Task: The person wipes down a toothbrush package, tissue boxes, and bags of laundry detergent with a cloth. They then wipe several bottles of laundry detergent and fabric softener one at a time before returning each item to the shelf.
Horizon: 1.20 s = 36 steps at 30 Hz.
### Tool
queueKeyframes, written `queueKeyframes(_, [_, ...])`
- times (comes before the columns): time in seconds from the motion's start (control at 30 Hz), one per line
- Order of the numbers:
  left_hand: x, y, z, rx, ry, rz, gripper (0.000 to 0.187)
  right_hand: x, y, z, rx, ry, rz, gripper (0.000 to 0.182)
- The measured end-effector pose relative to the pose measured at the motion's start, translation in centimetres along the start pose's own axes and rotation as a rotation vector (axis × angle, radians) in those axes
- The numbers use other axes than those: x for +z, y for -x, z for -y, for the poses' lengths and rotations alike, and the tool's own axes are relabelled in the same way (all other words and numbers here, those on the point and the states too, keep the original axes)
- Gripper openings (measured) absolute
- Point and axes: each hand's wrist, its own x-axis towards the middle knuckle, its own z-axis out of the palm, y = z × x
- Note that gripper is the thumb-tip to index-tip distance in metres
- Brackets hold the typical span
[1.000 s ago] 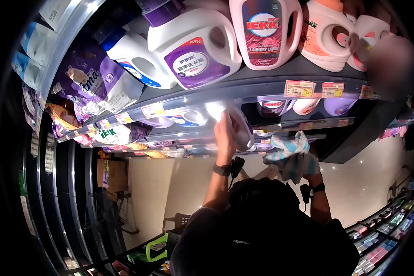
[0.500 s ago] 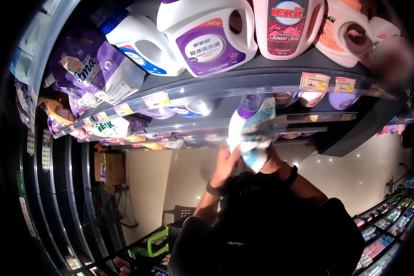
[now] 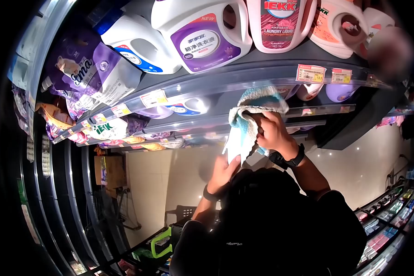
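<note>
My left hand (image 3: 222, 174) grips the lower end of a white bottle (image 3: 236, 143), held in front of the shelves. A blue-and-white cloth (image 3: 262, 98) is draped over the bottle's upper part, hiding its cap and most of its body. Fingers of my right hand (image 3: 273, 132) are closed on the cloth, pressing it against the bottle's side. Dark bands circle both wrists.
Above, a shelf edge (image 3: 225, 76) with price tags carries a white detergent jug (image 3: 207, 43), a pink laundry liquid jug (image 3: 279, 27) and purple pouches (image 3: 85, 69). More bottles stand on lower shelves. A basket with a green handle (image 3: 161, 242) is at lower left.
My right hand has risen with the cloth and moved it over the bottle's top, covering the purple part that showed before. My left hand still holds the bottle low down.
</note>
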Motion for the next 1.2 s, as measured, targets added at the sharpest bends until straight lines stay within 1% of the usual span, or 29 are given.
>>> queueKeyframes(0.03, [-0.1, 0.1, -0.3, -0.006, 0.013, 0.016, 0.032, -0.5, -0.9, 0.5, -0.152, 0.060, -0.131, 0.044])
queueKeyframes(0.07, [-0.3, 0.3, -0.4, -0.013, 0.026, 0.032, 0.033, -0.8, -0.9, -0.1, -0.052, -0.040, 0.003, 0.038])
queueKeyframes(0.13, [-0.6, 0.9, 0.8, -0.117, 0.070, 0.091, 0.034, -0.4, -0.6, -0.8, -0.013, -0.339, -0.139, 0.037])
queueKeyframes(0.2, [-0.5, 1.4, 0.4, -0.202, 0.104, 0.124, 0.035, -0.7, 0.6, -2.8, 0.166, -0.934, 0.019, 0.037])
queueKeyframes(0.23, [-0.3, 1.5, -0.4, -0.199, 0.135, 0.109, 0.037, -0.6, 1.1, -3.1, 0.170, -0.635, -0.024, 0.040])
queueKeyframes(0.27, [-0.4, 1.5, -0.4, -0.192, 0.113, 0.123, 0.038, -0.2, 1.4, -2.9, 0.353, -0.770, -0.081, 0.040])
queueKeyframes(0.33, [-0.6, 1.7, -0.6, -0.176, 0.071, 0.145, 0.039, 0.5, 1.7, -2.2, 0.705, -1.075, -0.304, 0.040])
queueKeyframes(0.37, [-0.8, 1.6, -0.8, -0.160, 0.074, 0.150, 0.040, 0.9, 2.4, -3.0, 0.733, -1.127, -0.361, 0.038])
queueKeyframes(0.4, [-0.9, 1.8, -1.3, -0.212, 0.119, 0.144, 0.041, 1.2, 3.2, -3.8, 0.763, -1.179, -0.417, 0.035])
queueKeyframes(0.43, [-1.0, 1.8, -1.7, -0.232, 0.179, 0.147, 0.042, 0.6, 2.5, -2.5, 0.588, -1.385, -0.374, 0.036])
queueKeyframes(0.47, [-1.1, 1.9, -1.8, -0.254, 0.239, 0.149, 0.043, 0.6, 2.7, -2.2, 0.526, -1.443, -0.315, 0.036])
queueKeyframes(0.5, [-1.1, 2.0, -0.7, -0.222, 0.288, 0.140, 0.043, 1.1, 3.4, -2.0, 0.504, -1.460, -0.265, 0.037])
queueKeyframes(0.57, [-1.0, 2.1, -0.9, -0.202, 0.412, 0.089, 0.041, 2.5, 5.1, -1.7, 0.534, -1.394, -0.169, 0.037])
queueKeyframes(0.67, [-0.6, 1.9, -3.2, -0.152, 0.508, 0.010, 0.040, 4.9, 7.2, -2.4, 0.576, -1.283, -0.082, 0.038])
queueKeyframes(0.8, [-0.9, 1.7, -2.0, -0.026, 0.537, 0.051, 0.044, 5.9, 8.9, -2.9, 0.600, -1.206, -0.021, 0.040])
queueKeyframes(0.83, [-0.7, 1.7, -2.7, -0.042, 0.509, 0.017, 0.043, 6.1, 9.2, -3.1, 0.607, -1.192, -0.014, 0.040])
queueKeyframes(0.93, [-0.7, 1.4, -3.2, -0.052, 0.414, 0.059, 0.041, 6.0, 10.4, -3.4, 0.628, -1.174, -0.013, 0.041])
queueKeyframes(1.0, [-1.0, 1.2, -2.8, 0.016, 0.310, 0.152, 0.034, 5.4, 11.2, -3.7, 0.646, -1.156, -0.023, 0.042])
queueKeyframes(1.07, [-1.0, 1.0, -2.3, 0.043, 0.254, 0.193, 0.033, 4.8, 11.7, -3.8, 0.657, -1.136, -0.051, 0.043])
queueKeyframes(1.13, [-0.8, 0.8, -2.2, 0.135, 0.212, 0.201, 0.033, 4.2, 11.9, -4.2, 0.661, -1.109, -0.088, 0.043])
queueKeyframes(1.17, [-0.5, 0.9, -3.0, 0.117, 0.215, 0.162, 0.035, 3.9, 11.8, -4.3, 0.654, -1.093, -0.108, 0.044])
queueKeyframes(1.2, [-0.5, 0.8, -2.8, 0.116, 0.224, 0.177, 0.036, 3.5, 11.6, -4.5, 0.647, -1.071, -0.132, 0.044])
